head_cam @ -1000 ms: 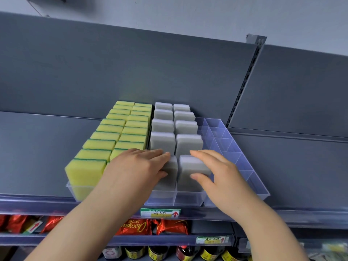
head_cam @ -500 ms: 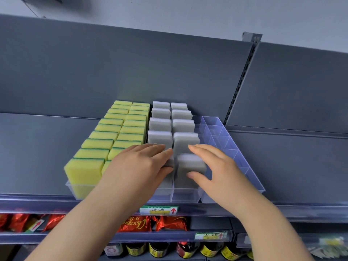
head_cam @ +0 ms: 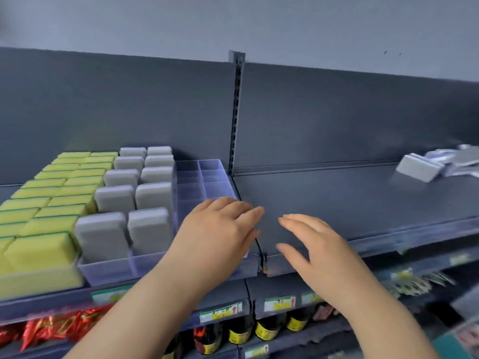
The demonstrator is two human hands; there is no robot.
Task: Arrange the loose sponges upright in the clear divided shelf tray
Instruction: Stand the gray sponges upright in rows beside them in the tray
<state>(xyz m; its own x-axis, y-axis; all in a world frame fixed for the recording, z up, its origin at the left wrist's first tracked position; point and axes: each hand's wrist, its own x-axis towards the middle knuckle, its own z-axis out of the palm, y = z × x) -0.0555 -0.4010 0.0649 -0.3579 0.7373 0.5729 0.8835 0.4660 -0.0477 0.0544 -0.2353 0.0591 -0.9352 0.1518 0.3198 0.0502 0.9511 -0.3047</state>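
The left hand (head_cam: 220, 229) and right hand (head_cam: 311, 244) are open and empty. The loose sponge (head_cam: 418, 168) lies at the right edge of the shelf (head_cam: 337, 198), nearer the right hand.

Pale grey wall (head_cam: 285, 27) above dark grey metal shelf back panels (head_cam: 116, 104), split by a slotted grey metal upright (head_cam: 236, 112)

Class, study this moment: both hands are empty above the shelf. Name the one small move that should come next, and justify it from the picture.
Probably reach the right hand toward the loose grey sponge lying far right on the shelf. Both it and the left hand are open and hold nothing, and the clear tray has empty compartments in its rightmost columns.
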